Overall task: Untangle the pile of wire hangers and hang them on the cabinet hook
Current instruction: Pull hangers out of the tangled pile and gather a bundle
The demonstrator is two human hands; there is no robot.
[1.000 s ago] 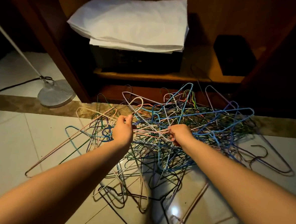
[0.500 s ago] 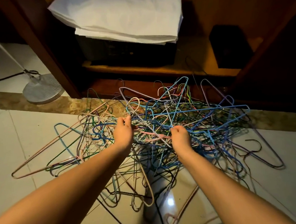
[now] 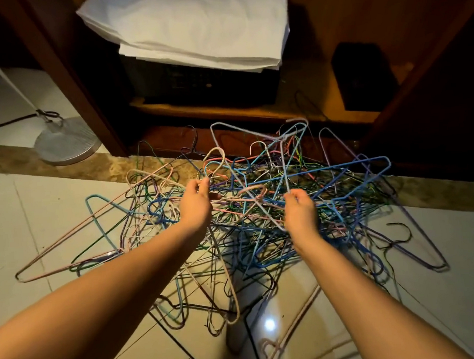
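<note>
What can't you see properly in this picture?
Head view only:
Cabinet hook: nowhere in frame.
Which wire the left hand and right hand each pinch: lost in the tangled hanger pile.
Black box top: covered by white sheets.
Lamp pole: cut off by the left edge.

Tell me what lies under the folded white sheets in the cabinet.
A black box-shaped device stands under the white sheets, on the wooden shelf. Only its dark front shows; the sheets cover its top, so what it is cannot be told.
</note>
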